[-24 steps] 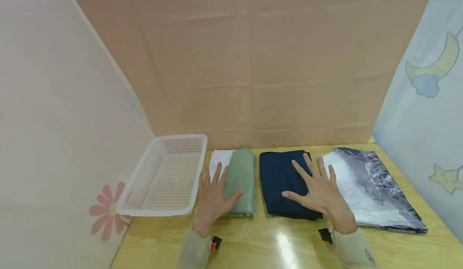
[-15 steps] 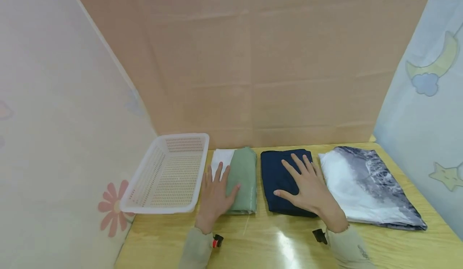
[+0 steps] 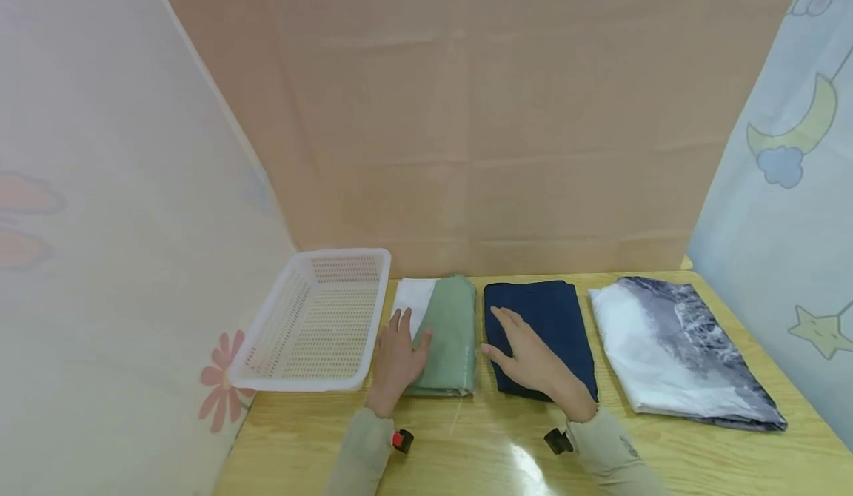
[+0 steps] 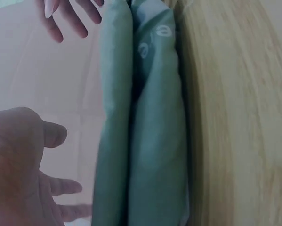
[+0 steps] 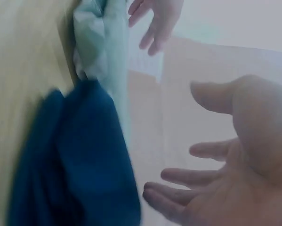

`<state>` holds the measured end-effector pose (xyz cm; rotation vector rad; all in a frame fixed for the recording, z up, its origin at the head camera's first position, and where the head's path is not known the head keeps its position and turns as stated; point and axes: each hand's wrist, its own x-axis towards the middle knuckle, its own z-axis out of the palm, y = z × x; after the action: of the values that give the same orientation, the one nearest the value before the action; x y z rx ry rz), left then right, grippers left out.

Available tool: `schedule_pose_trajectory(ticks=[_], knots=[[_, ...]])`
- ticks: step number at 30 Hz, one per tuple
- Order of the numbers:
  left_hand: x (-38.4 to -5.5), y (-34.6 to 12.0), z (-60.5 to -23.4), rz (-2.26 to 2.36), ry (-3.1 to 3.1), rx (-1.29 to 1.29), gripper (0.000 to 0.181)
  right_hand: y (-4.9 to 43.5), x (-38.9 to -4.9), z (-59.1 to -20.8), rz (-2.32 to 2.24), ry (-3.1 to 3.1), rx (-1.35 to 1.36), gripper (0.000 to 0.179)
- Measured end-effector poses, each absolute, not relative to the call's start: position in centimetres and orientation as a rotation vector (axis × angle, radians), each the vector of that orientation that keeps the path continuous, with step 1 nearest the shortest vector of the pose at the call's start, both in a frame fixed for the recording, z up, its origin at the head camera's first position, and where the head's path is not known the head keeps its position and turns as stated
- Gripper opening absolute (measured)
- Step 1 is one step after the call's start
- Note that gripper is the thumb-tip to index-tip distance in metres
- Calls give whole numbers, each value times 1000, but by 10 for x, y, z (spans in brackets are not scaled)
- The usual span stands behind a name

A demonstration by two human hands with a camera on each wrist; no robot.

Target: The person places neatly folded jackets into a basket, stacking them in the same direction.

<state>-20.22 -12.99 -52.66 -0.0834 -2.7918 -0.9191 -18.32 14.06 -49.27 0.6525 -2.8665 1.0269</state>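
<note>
My left hand [image 3: 397, 363] hovers over the folded green and white cloth [image 3: 453, 340], its fingers loosely extended. In the left wrist view that cloth [image 4: 155, 132] shows its thick folded edge beside the hand, which holds nothing. Over the folded navy cloth [image 3: 543, 318] is my right hand [image 3: 536, 359], thumb apart and fingers pointing left. The right wrist view has the navy cloth [image 5: 93, 160] below the right hand [image 5: 239, 174], with air between its fingers and the fabric.
A white plastic basket [image 3: 306, 333] with slotted sides stands at the left of the wooden table [image 3: 466, 444]. To the right lies a folded white and grey patterned cloth [image 3: 680, 355]. A tan sheet [image 3: 466, 111] hangs behind, with printed curtains either side.
My right hand has shifted left across the navy cloth, and its spread fingers have drawn closer together. The left hand's fingers are also less spread. The cloths stay in place.
</note>
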Motion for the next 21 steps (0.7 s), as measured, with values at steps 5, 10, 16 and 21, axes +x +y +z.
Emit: schedule_pose_trajectory(ticks=[5,10,16,21], knots=[[-202,-133,-532,-988,-2798,54,67,122,-192,-506,1267,-2822,638,76],[-205,-137,-539,-1011,-2813,99,66,102,-197,-520,1569,-2772,454,75],[-206,-138,-541,-996,-2839,124,62,80,-202,-533,1728,-2708,227,77],[-204,-138,-537,-1053,-2849,138,62,67,-206,-538,1761,-2680,50,75]])
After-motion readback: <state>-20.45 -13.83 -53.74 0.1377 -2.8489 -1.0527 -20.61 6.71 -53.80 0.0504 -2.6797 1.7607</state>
